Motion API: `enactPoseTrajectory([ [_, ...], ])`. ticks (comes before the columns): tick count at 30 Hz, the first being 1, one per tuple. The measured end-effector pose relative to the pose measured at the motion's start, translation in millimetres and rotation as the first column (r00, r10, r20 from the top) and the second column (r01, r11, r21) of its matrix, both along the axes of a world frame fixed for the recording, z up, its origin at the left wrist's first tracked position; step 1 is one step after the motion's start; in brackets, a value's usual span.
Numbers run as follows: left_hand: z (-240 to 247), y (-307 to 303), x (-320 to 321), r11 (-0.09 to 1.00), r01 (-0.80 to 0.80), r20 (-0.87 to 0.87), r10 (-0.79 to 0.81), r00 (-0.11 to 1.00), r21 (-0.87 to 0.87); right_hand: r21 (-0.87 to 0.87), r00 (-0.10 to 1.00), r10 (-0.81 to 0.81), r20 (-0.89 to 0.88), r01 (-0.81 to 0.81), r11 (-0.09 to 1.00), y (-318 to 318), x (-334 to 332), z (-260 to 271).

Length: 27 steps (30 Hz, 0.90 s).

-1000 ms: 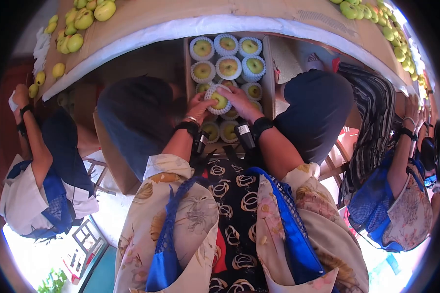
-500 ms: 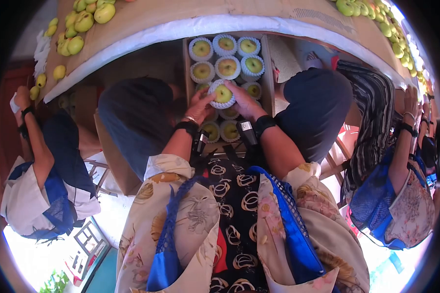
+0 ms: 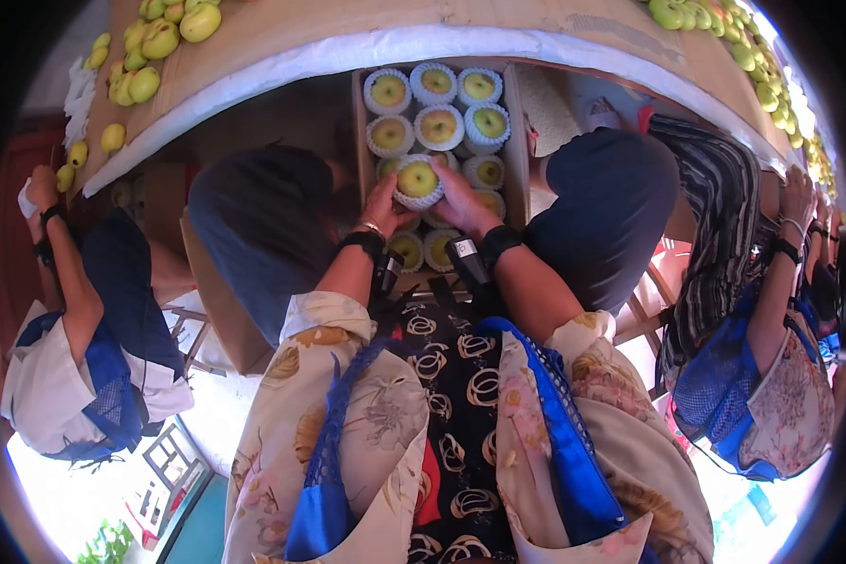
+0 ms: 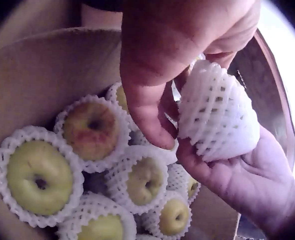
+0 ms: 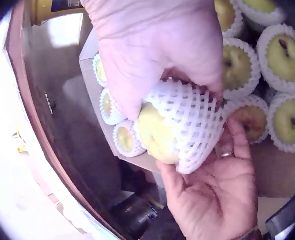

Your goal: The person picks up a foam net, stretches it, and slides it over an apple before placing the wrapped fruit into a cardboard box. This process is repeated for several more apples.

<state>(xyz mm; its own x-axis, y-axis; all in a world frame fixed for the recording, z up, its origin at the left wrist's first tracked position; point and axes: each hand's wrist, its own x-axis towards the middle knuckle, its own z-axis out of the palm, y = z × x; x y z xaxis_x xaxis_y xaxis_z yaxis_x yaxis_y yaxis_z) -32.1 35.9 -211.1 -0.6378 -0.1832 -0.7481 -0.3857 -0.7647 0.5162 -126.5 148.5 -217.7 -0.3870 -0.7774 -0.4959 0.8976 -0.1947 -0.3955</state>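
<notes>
Head view, left hand point(image 3: 383, 205) and right hand point(image 3: 461, 203) gripping wrapped apple point(image 3: 418, 180), box point(image 3: 514, 127) holding netted apples point(image 3: 439, 126)

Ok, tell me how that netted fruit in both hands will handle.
The netted fruit is round, so it would probably roll if set loose. Its foam net looks soft and grippy, likely cushioning bumps.
</notes>
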Motion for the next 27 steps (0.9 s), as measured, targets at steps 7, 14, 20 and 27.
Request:
enactPoseTrajectory([
  [7,-10,-4,5,0.98,-0.159,0.094,0.148,0.985,0.121,0.004,0.992,0.06,0.109,-0.061,0.998,-8,20,-11],
  [14,-3,-1,0,0.986,-0.145,0.192,0.128,0.973,0.078,-0.049,0.968,0.249,0.026,-0.247,0.968,1,8,0],
  [20,-3,0,-3,0.987,-0.149,0.167,0.137,0.977,0.064,0.069,0.977,0.186,-0.1,-0.179,0.981,1,12,-7],
  [27,-8,1,-2,0.992,-0.096,0.152,0.083,0.985,0.079,0.402,0.878,0.422,-0.226,-0.311,0.861,13,2,11],
])
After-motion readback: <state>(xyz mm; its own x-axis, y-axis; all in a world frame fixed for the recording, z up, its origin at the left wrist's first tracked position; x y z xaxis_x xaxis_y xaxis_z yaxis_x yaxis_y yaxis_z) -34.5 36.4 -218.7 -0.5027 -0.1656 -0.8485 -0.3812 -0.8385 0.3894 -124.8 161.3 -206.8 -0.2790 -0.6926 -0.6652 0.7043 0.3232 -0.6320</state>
